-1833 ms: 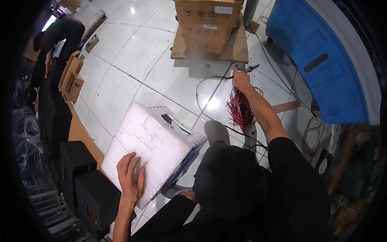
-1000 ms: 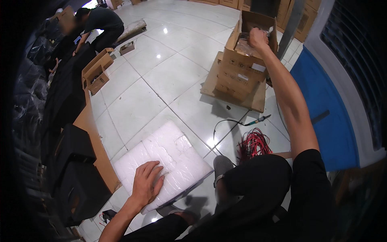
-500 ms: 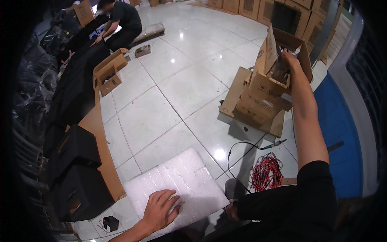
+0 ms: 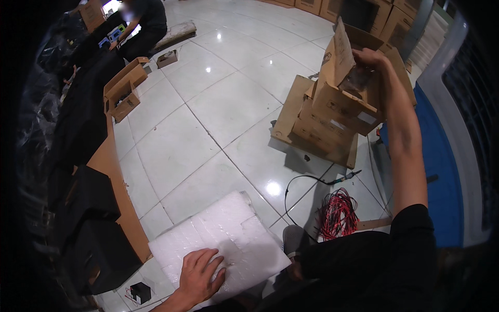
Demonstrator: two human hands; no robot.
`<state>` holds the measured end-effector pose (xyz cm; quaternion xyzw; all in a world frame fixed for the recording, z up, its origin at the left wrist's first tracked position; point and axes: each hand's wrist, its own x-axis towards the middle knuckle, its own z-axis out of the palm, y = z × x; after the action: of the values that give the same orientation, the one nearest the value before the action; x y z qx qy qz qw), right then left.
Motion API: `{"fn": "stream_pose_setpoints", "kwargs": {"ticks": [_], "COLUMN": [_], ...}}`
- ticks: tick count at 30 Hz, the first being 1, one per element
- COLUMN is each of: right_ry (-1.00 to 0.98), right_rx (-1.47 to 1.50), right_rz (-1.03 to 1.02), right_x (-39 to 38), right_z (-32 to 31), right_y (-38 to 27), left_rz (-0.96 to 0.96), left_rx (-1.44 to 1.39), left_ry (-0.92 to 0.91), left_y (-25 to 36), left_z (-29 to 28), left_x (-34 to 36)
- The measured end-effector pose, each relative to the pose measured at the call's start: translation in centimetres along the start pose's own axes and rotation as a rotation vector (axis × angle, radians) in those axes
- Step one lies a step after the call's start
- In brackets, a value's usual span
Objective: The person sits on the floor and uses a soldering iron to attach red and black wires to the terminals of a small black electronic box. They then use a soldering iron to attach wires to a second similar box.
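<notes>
My left hand point(image 4: 199, 275) rests on a white foam block point(image 4: 228, 236) wrapped in clear film, its fingers stretched out over the top. At the right, my right arm reaches out to an open cardboard box point(image 4: 343, 106) stacked on other cardboard. Over the box opening, my right hand point(image 4: 370, 58) lies beside the raised flap point(image 4: 341, 57). Its fingertips are hidden, so whether they grip anything does not show. Clear plastic bags point(image 4: 356, 79) with something dark in them lie inside the box.
A soldering iron point(image 4: 347, 176) with a black cable and a bundle of red and black wires point(image 4: 338, 214) lie near my foot. Black speaker cabinets point(image 4: 106, 255) line the left. A person point(image 4: 143, 28) crouches at far left, near an open carton point(image 4: 125, 93). A blue panel point(image 4: 442, 192) stands right.
My right hand has shifted within the box opening toward the raised flap. My left hand stays on the foam block. The whole view has swung slightly, moving the scene leftward.
</notes>
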<state>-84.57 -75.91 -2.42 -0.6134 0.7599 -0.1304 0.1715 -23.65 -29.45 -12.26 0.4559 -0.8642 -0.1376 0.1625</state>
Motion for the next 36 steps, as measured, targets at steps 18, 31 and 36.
{"fn": "stream_pose_setpoints", "kwargs": {"ticks": [18,31,36], "right_ry": [0.117,0.257,0.443], "right_rx": [-0.607,-0.402,-0.299], "right_rz": [-0.062,0.209,0.242], "right_x": [2.2,-7.4,-11.7], "right_z": [1.7,-1.3,-7.5], "right_y": [2.8,-6.7,-7.9], "left_rz": [-0.001,0.034,0.078], "left_rx": [0.001,0.009,0.018], "left_ry": [-0.007,0.06,0.112], "left_y": [-0.1,-0.1,0.0], "left_z": [-0.2,0.2,0.0], "left_x": [0.2,-0.1,-0.1]}}
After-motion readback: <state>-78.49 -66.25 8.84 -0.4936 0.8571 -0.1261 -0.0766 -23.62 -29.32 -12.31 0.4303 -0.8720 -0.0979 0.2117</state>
